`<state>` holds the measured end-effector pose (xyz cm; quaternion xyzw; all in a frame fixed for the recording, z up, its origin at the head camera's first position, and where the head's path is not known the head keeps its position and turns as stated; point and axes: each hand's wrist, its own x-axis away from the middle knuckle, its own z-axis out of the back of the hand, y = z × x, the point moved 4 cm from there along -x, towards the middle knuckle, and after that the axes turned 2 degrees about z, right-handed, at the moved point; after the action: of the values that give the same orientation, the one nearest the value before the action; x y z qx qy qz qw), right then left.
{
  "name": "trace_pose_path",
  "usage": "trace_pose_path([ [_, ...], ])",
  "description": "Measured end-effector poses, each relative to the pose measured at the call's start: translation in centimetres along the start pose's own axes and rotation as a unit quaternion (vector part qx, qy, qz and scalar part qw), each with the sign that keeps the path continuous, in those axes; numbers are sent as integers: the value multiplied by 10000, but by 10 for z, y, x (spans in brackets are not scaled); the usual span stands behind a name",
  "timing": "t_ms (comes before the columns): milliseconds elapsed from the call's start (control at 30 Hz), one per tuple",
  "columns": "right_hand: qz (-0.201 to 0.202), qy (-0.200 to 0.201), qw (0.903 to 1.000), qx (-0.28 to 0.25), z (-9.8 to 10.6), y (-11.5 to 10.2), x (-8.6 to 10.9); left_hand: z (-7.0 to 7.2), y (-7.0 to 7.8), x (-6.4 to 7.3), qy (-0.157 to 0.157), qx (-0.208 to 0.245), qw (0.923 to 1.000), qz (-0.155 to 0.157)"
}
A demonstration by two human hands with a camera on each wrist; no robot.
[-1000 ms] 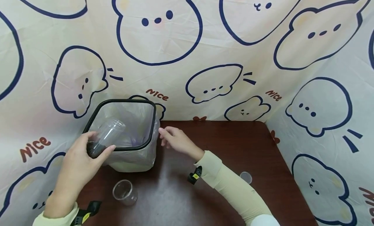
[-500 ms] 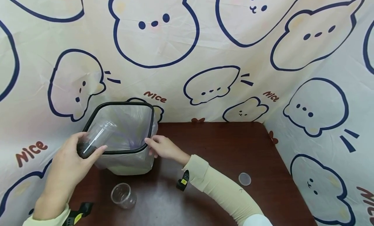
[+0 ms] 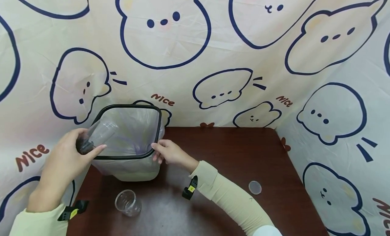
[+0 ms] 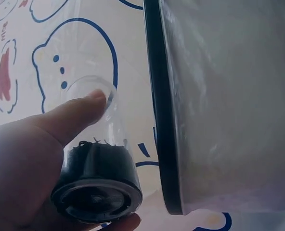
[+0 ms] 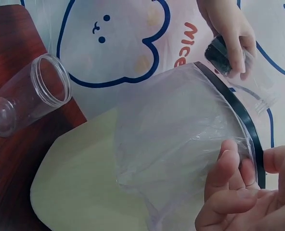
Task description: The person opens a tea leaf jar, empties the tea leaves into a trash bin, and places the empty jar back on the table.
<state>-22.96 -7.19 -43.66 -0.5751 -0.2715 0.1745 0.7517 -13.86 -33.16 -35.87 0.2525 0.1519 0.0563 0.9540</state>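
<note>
My left hand [image 3: 62,153] grips a clear plastic jar [image 3: 105,129] by its lower end, at the left side of the bin. The jar lies tilted, its mouth reaching over the opening. Dark, stringy bits [image 4: 101,161] are packed in its base, as the left wrist view shows. Pale green, the bin [image 3: 137,176] has a black rim [image 3: 131,157] and a thin translucent bag [image 3: 143,127] lining it and folded over outside. My right hand [image 3: 170,153] pinches the rim at its near right corner, thumb on one side and curled fingers on the bag side.
A second clear jar [image 3: 129,205] stands upright on the dark brown table [image 3: 219,154], in front of the bin. Further right lies a small round translucent lid [image 3: 255,187], beside the right sleeve. A cartoon-print cloth [image 3: 170,83] hangs close behind the bin and table.
My right hand has moved left from beside the bin onto its rim. My left hand has shifted left with the jar, and the dark bits in it look looser.
</note>
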Motion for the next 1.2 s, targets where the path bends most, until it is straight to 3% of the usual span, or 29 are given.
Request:
trace_pose_path([
  [133,-12,18,10000,-28,0,0,1,3,-1,-7,3,-232,9994,-246],
  [300,1,81,10000,-58,-2,1,2,6,-2,-14,-140,-467,9984,-291],
  [600,-27,138,9999,50,-2,-1,4,8,-1,-25,-126,-484,9968,-631],
  [1200,71,130,9999,-65,-1,1,6,7,12,-28,154,-715,9880,-1358],
])
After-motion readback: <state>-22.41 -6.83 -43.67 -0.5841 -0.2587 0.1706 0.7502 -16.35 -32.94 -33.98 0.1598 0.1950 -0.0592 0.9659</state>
